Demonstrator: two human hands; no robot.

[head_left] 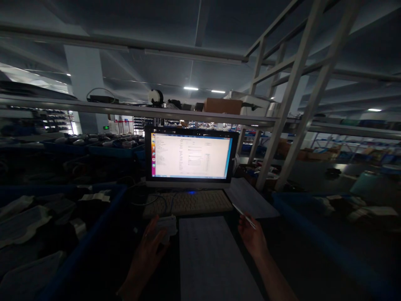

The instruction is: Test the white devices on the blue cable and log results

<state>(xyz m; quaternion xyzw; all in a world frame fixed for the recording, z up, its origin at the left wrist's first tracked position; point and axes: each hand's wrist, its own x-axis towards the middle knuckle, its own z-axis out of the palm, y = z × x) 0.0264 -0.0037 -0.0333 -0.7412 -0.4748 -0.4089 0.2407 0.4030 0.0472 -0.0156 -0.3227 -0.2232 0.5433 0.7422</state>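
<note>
My left hand [149, 244] is closed around a small, pale, box-shaped piece [168, 225] just below the keyboard's left end. Its exact kind is too dark to make out. In my right hand [253, 240] a thin white pen [248, 220] is pinched, its far end pointing up and left toward the keyboard [191, 202]. Between the hands lies a long printed sheet [206, 255] on the dark bench. A lit monitor [191, 156] behind the keyboard displays a form-like window with small, unreadable text.
A blue bin [94, 234] with several pale pieces stands at left, another blue bin [308, 232] at right. More paper [250, 198] lies right of the keyboard. A shelf [184, 113] crosses above the monitor, with a metal frame [290, 92] at right.
</note>
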